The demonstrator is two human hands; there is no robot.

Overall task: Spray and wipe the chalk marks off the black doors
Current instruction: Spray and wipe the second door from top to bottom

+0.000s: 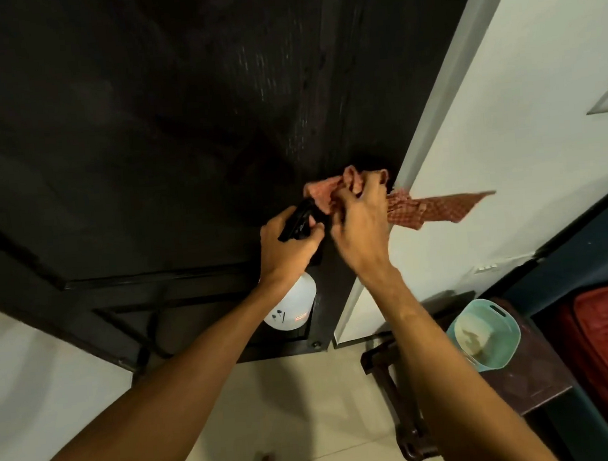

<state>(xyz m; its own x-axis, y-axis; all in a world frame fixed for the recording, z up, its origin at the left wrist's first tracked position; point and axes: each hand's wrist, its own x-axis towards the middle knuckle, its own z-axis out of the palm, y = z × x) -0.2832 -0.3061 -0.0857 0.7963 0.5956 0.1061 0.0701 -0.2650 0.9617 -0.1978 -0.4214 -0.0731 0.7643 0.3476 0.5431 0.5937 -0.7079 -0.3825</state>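
Chalk marks (258,66) show as faint pale streaks on the tall black wooden door (142,134), which fills the upper left and centre of the frame. More pale flecks run down towards its right edge.

At centre frame, the left hand (289,246) is clenched round the black trigger head (298,220) of a white plastic spray bottle (294,307), whose body hangs below the wrist in front of the door's lower panel. Just right of it, the right hand (360,222) grasps a bunched red-and-white checked cloth (435,209) and presses it against the door near its right edge. A loose tail of the cloth trails rightwards across the white wall (506,141).

The two hands sit almost touching, so the nozzle appears to point at the cloth and knuckles; a squeeze now would likely wet the hand rather than the marks. The trailing tail could drag damp chalk onto the white wall if the wipe swings right. A tightly wadded cloth may smear the streaks instead of lifting them, and the marks higher up could be missed. Excess spray could run down to the pale tiled floor (291,413) and leave it slippery underfoot. At lower right, a teal plastic bucket (485,336) stands on a dark brown stool (526,387), close enough that a backward step could knock it.
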